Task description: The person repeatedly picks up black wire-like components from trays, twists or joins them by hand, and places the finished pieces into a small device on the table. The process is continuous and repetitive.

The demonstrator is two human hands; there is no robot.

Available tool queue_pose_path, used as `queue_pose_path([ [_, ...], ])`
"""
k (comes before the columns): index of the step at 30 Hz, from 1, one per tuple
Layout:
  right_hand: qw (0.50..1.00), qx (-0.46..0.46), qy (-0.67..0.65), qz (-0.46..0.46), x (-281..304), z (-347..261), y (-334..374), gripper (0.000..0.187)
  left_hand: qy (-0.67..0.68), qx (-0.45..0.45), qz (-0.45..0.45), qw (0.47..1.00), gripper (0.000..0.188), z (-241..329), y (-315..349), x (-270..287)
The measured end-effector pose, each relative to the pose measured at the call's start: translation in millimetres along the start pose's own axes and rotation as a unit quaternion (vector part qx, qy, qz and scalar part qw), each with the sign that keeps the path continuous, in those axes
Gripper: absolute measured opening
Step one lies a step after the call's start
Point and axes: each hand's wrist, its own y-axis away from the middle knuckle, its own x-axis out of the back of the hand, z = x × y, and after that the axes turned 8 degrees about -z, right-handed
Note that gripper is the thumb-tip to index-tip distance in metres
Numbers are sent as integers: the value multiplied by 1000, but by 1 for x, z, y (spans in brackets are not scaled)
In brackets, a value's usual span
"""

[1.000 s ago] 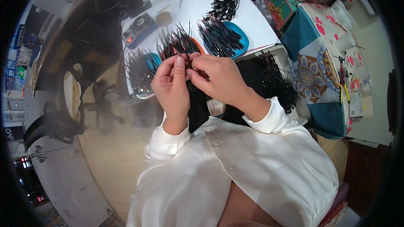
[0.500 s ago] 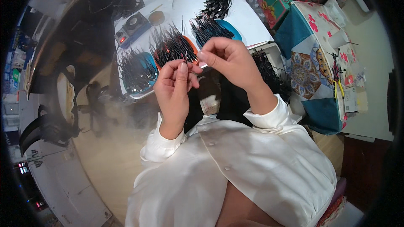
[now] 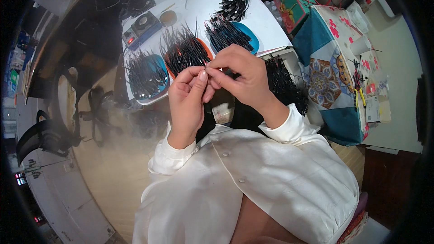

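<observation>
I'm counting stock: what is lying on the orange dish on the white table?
The orange dish carries a dense heap of thin black wire pieces fanned upward. They cover nearly all of it, and the left hand hides its near edge.

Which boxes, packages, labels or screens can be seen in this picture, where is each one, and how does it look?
Green box: beyond the white table's right end, rectangular, with red and gold printing.
Patterned cloth: right of the hands, draped, teal and white with pink flowers.
Small device: table's far left corner, grey and boxy, with a red light.
Other labels: too blurred to tell.
</observation>
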Motion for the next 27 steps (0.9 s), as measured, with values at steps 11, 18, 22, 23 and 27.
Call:
queue_pose_path([
  [11, 775, -291, -554, -89, -1, 3, 6, 12, 148, 52, -61, 986, 13, 5, 11, 11],
  [18, 885, -238, -373, -147, 10, -2, 1, 11, 139, 97, -122, 978, 15, 12, 10, 19],
  [22, 828, -259, -489, -91, 2, -4, 4, 10, 98, 38, -79, 991, 15, 9, 13, 10],
  [23, 799, -261, -536, -80, -1, -5, 6, 11, 87, 13, -60, 994, 15, 8, 14, 8],
  [27, 709, -275, -647, -59, -8, -8, 12, 13, 105, -30, -70, 992, 14, 5, 14, 4],
])
